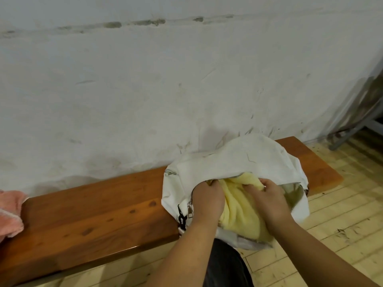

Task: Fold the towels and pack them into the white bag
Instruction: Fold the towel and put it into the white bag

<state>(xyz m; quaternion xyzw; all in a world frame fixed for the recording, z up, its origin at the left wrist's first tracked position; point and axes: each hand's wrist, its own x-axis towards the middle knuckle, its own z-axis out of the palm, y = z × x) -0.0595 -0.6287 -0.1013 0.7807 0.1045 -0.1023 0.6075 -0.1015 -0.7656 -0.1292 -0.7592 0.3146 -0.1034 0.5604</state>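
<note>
Left hand (208,198): fingers curled down into the left side of the yellow towel (240,212), grasping it; fingertips hidden under the bag's upper flap.
Right hand (267,200): fingers curled, pinching the towel's upper right part just inside the opening.
Yellow towel: bunched, lying in the mouth of the white bag (238,160), part inside, part showing between the two hands.
White bag: open, mouth toward the person, on the right end of the surface (93,204), its near side hanging over the front edge.
Zip pull (189,211) and black strap (182,217): on the bag's left side, beside the left wrist.
Pink towel (10,212): crumpled, at the surface's left end, cut off by the picture edge.
Surface: brown wood, set against a scuffed white wall (145,90).
Floor (342,204): pale boards.
Metal frame (352,129): far right, by the wall.
</note>
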